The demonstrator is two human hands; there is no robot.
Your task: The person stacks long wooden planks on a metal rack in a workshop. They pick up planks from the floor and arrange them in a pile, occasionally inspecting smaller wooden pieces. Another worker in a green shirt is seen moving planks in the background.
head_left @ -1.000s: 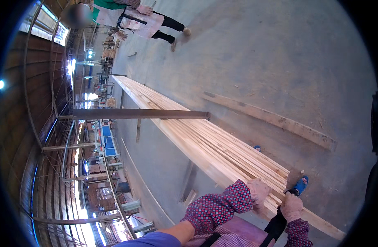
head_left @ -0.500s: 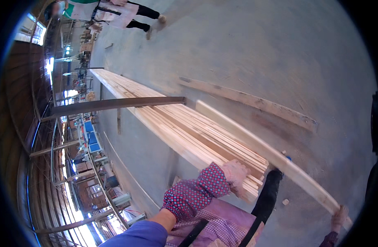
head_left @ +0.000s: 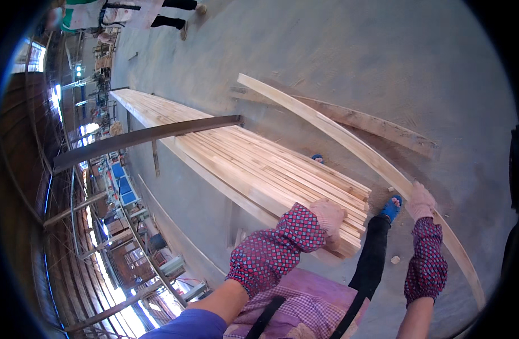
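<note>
A stack of long pale wooden strips [head_left: 259,164] runs from the far left toward me, its cut ends near my body. My left hand [head_left: 328,220], in a pink knit glove, lies over the near end, with its fingers curled against the strips. Off to the right, my right hand [head_left: 421,200], also gloved, is closed around a single long wooden board [head_left: 350,138]. That board is held apart from the stack, over the floor, and both its ends reach well past the hand. Patterned sleeve covers are on both forearms.
A dark metal bar [head_left: 152,135] extends from the left across the stack. On the floor beyond the held board lies a rough plank [head_left: 378,124]; a small wood block [head_left: 395,260] sits near my blue sandal [head_left: 392,208]. Another person [head_left: 129,12] stands at upper left.
My right hand has come up and left, with the board swung farther from the stack. The gap among the strips has closed under my left hand, and they now lie side by side.
</note>
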